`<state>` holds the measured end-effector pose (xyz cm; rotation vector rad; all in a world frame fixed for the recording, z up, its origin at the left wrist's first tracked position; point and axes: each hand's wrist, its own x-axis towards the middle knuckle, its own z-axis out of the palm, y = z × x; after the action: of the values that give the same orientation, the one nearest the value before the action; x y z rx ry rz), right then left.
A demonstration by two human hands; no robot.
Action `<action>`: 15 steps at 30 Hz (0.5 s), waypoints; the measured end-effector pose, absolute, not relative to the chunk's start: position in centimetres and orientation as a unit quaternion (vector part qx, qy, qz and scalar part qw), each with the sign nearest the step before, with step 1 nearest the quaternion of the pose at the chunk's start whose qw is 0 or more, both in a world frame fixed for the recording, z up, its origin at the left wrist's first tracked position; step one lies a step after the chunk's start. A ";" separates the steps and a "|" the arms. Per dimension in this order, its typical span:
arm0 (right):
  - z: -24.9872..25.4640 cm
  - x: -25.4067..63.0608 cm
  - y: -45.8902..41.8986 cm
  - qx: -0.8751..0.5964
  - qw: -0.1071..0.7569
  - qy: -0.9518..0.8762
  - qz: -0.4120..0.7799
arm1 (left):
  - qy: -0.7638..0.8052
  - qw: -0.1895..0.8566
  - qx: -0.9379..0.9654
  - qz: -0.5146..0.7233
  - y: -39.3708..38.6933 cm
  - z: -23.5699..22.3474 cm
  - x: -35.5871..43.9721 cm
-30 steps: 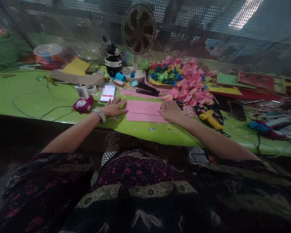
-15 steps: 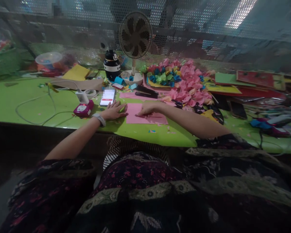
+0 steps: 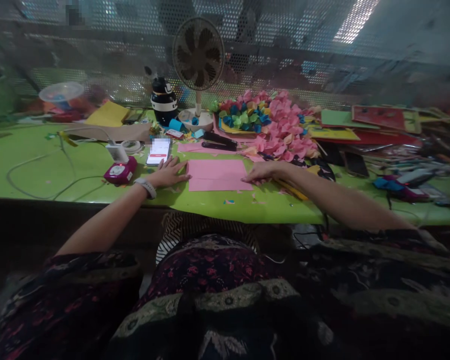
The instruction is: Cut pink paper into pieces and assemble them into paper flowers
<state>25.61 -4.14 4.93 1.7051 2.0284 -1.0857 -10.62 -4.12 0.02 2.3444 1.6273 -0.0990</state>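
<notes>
A pink sheet of paper [image 3: 217,172] lies flat in front of me, with a crease or folded edge running across its lower half. My left hand [image 3: 168,173] rests on the table with its fingers spread, the fingertips touching the paper's left edge. At the right edge, the curled fingers of my right hand [image 3: 261,171] press on the paper around the crease; what its hidden fingers do beneath I cannot make out. Just beyond my left hand is a phone [image 3: 158,151] with a lit screen. A black stapler [image 3: 220,142] lies behind the paper.
Pink paper flowers [image 3: 285,130] are heaped at the back, beside green, blue and yellow ones. A fan [image 3: 198,55] and a dark jug [image 3: 164,102] stand behind. To the left, a purple socket box [image 3: 120,171] trails a cable. Coloured card sheets [image 3: 378,118] lie at right.
My right hand has slid right along the crease, from the middle of the pink paper to its right edge. My left hand stays at the left edge. The view has shifted slightly.
</notes>
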 end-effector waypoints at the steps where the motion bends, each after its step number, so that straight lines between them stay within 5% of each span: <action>1: 5.2 26.8 -4.9 0.608 0.124 0.704 -0.344 | 0.563 0.141 0.814 -0.031 -4.2 0.0 -10.6; 6: 5.4 32.1 -9.9 0.687 -0.077 0.721 -0.045 | 0.562 0.129 0.817 -0.002 -4.4 0.1 -11.0; 8: 4.3 33.8 -11.3 0.689 -0.089 0.718 0.048 | 0.570 0.112 0.813 0.028 -4.3 0.3 -10.8; 15: 0.2 36.5 -11.2 0.638 -0.086 0.764 0.038 | 0.508 0.062 0.852 0.111 -4.7 1.5 -5.6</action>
<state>36.53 -11.19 0.23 2.1223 2.5430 0.1278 -5.57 -4.71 1.53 2.5756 1.5368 0.3364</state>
